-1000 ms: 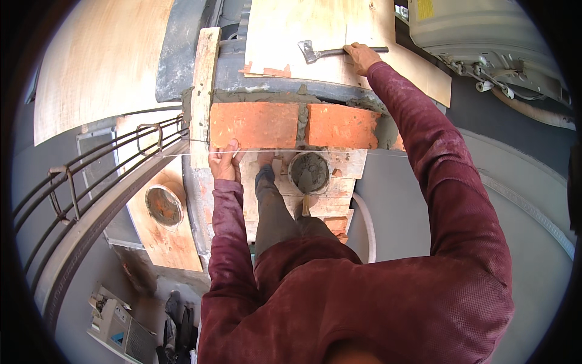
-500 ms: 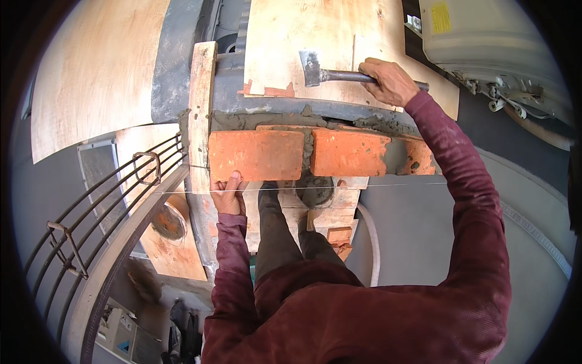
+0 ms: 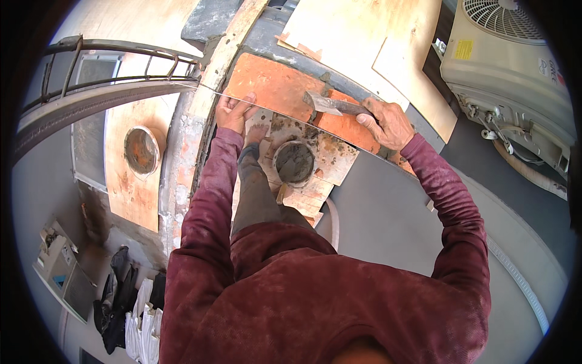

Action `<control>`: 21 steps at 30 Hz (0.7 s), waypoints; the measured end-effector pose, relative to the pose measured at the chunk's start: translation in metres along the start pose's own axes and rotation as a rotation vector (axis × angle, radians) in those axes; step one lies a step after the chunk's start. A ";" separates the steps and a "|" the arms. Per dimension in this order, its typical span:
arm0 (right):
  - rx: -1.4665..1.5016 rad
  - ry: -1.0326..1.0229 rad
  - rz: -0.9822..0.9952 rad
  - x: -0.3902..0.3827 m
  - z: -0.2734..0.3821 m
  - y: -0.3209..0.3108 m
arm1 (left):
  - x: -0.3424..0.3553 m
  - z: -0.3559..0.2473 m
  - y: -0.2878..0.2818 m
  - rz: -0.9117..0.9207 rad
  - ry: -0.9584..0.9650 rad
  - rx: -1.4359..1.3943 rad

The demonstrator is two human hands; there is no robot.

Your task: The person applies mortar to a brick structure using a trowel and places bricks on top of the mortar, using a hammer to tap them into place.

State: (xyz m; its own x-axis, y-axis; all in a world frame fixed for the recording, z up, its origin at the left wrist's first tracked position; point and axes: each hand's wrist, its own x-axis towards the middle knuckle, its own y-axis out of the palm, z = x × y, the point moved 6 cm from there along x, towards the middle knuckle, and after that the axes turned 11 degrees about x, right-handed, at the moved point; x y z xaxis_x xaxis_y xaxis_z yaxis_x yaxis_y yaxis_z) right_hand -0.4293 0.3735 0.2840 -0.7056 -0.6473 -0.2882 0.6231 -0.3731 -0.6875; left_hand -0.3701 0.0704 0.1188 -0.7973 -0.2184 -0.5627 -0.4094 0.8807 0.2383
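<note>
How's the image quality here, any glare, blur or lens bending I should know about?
Head view: hard daylight, sharp focus, no motion blur on the right hand or hammer; the plywood sheet is glary and pale; fisheye bends the railing and taut string line near the black rim.

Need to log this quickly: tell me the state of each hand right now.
Left hand: fingers resting on the edge of the orange brick, not gripping it.
Right hand: closed around the brick hammer.

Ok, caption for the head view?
Right hand holds a hammer over bricks; left hand steadies one.
</note>
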 end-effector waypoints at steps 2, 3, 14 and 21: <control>-0.048 0.022 0.034 0.003 -0.011 0.011 | -0.001 -0.001 0.003 0.011 0.005 -0.008; -0.074 0.036 0.049 0.007 -0.016 0.013 | -0.001 -0.002 0.005 0.013 0.001 -0.004; -0.232 0.058 0.136 0.020 -0.035 0.031 | 0.002 -0.002 0.004 0.010 -0.031 0.057; -0.146 0.059 0.120 0.017 -0.029 0.031 | 0.000 -0.006 0.005 0.001 -0.024 0.052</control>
State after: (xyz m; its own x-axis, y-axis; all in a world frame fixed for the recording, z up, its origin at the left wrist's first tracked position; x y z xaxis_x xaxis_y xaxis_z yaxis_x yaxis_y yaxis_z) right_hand -0.4320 0.3697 0.2385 -0.6502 -0.6399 -0.4096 0.6515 -0.1923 -0.7338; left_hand -0.3751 0.0721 0.1249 -0.7864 -0.2077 -0.5818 -0.3845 0.9016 0.1979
